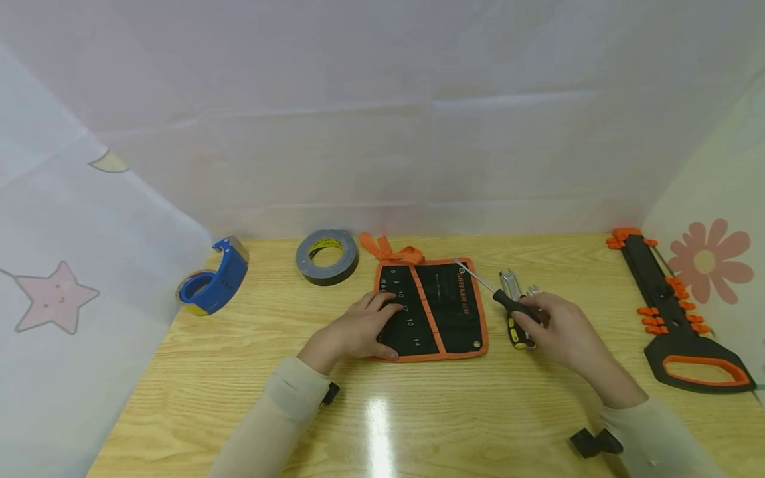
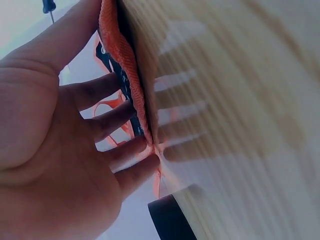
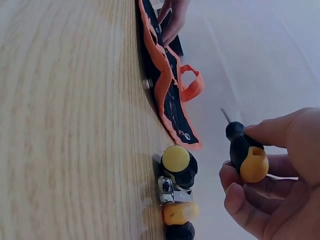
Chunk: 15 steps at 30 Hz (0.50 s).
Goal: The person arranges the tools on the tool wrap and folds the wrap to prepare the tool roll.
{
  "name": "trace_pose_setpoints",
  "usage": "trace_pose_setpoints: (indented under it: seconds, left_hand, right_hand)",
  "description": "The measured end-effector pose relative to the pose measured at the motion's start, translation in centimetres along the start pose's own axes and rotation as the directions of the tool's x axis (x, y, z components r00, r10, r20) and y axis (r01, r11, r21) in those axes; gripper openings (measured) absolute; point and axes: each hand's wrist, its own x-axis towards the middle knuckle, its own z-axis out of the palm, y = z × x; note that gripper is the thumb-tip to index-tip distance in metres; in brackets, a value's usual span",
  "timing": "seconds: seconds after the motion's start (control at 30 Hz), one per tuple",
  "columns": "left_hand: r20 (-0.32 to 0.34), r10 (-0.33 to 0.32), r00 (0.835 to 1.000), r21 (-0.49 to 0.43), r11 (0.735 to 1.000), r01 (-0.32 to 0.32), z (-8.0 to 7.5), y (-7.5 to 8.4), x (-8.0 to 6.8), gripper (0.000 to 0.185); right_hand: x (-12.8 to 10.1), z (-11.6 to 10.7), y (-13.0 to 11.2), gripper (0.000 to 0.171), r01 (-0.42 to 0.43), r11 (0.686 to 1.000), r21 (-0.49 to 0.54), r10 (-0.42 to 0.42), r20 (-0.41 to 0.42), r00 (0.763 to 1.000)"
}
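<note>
A black tool pouch [image 1: 445,312] with orange trim and printed numbers lies flat on the table. My left hand [image 1: 361,328] rests on its left part, thumb near the front edge. In the left wrist view, the left hand's [image 2: 55,145] fingers lie extended against the pouch. My right hand [image 1: 564,332] grips a screwdriver [image 3: 241,150] by its black and yellow handle. Its thin shaft points up and left over the pouch's right edge. Beneath and beside that hand lie a yellow-and-black handled tool [image 1: 517,336] and silver wrenches [image 1: 510,283], partly hidden.
A grey tape roll [image 1: 335,273] sits behind the pouch, beside its orange ties [image 1: 388,250]. At far left is a blue tape dispenser [image 1: 230,279]. A long black tool with orange clips and handle [image 1: 678,318] lies at far right. White patterned sheets [image 1: 382,153] border the table.
</note>
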Motion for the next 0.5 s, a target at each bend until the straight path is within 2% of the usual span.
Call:
trace_pose_setpoints:
  seconds: [0.3, 0.5]
  left_hand:
    - [0.024, -0.009, 1.0, 0.027, 1.0, 0.008, -0.08, -0.22, -0.21, 0.093]
    - [0.049, -0.011, 0.999, 0.075, 0.997, 0.008, -0.27, -0.14, -0.45, 0.096]
  right_hand:
    - [-0.5, -0.27, 0.39, 0.03, 0.073, 0.997, 0.016, -0.073, 0.018, 0.997]
    - [-0.68, -0.55, 0.64, 0.032, 0.08, 0.997, 0.012, -0.08, 0.048, 0.996]
